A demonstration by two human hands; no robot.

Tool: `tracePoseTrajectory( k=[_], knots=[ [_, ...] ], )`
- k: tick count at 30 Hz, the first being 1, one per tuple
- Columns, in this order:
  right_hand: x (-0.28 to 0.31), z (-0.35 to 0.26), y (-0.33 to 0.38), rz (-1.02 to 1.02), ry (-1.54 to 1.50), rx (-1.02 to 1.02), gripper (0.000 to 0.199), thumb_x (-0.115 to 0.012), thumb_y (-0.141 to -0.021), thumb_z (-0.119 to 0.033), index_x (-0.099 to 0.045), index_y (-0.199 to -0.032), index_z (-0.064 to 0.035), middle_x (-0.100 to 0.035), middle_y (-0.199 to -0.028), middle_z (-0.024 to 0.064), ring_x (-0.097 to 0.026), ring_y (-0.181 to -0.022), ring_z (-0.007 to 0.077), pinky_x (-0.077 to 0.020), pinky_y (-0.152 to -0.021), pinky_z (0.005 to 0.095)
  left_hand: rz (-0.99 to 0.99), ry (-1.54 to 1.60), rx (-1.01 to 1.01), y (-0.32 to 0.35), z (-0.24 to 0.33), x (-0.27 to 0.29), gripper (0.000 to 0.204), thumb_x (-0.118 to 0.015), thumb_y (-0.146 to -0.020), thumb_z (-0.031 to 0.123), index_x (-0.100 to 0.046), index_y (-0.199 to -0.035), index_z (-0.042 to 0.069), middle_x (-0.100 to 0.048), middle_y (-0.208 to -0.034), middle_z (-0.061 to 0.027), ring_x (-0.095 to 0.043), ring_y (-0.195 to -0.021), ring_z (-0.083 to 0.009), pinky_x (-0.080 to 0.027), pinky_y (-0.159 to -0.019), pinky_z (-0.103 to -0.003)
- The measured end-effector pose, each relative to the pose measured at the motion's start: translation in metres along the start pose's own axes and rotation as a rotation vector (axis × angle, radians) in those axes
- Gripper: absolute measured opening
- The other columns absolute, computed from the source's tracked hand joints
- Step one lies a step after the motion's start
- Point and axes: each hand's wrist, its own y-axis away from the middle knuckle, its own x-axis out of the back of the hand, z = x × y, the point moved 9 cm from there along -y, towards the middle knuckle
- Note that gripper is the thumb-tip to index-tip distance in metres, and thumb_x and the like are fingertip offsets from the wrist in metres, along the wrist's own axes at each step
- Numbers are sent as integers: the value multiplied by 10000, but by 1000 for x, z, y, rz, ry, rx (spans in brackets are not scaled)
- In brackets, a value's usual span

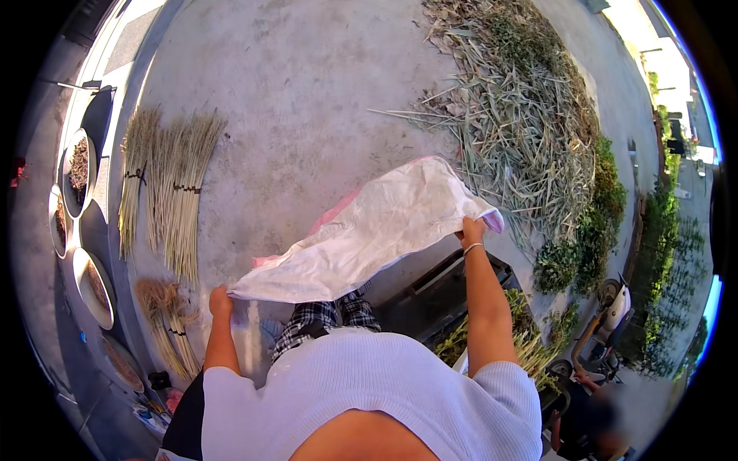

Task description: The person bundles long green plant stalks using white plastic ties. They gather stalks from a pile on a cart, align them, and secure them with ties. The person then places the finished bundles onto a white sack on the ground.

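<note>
A large, creased white woven sack (384,219) with pink along its far edge and one corner is stretched in the air before me. My left hand (221,298) is closed on its lower left corner. At the other end, my right hand (471,232) grips the upper right edge, farther out and higher in the picture. The sack slants between them, above the concrete and my checked trousers. Below my right forearm stands a dark open box or bin (434,296), partly hidden by the sack and my arm.
Tied bundles of dry stalks (173,192) lie left, with smaller bundles (171,330) nearer me. A big heap of cut dry leaves and stalks (523,115) spreads at far right. White planters (94,288) line the left side. A person (588,419) is by a motorbike (611,323) at lower right.
</note>
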Motion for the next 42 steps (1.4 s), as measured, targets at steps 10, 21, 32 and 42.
tracePoseTrajectory(
  k=[10,21,32,42],
  knots=[
    [-258,-54,-136,-27,286,169,389,-441,-750,50,-533,-1103,-86,-594,-860,90,-604,-647,221,-531,-478,381,-29,38,-27,-158,56,-1,154,-469,-824,126,-617,-837,85,-639,-927,-175,-598,-916,-385,-476,-731,-479],
    [-473,-81,-61,-619,128,227,629,-560,-889,-105,-261,-1442,-101,-515,-1276,135,-619,-923,195,-531,-719,314,129,-165,258,-242,36,-8,205,-413,-900,188,-594,-939,100,-660,-882,-149,-647,-824,-364,-495,-658,-490],
    [-85,241,132,-663,939,-302,300,-582,-823,-127,-581,-1089,11,-642,-785,74,-632,-620,147,-513,-501,285,-204,-54,39,-121,89,-99,111,-578,-797,161,-618,-893,122,-653,-934,-118,-631,-907,-320,-501,-727,-469],
    [97,178,262,-21,232,-389,243,-527,-892,-123,-570,-1109,-21,-640,-882,66,-631,-676,118,-523,-557,249,-535,314,-586,-23,276,-128,171,-657,-709,146,-656,-834,30,-663,-766,-140,-654,-712,-259,-525,-690,-371]
  ],
)
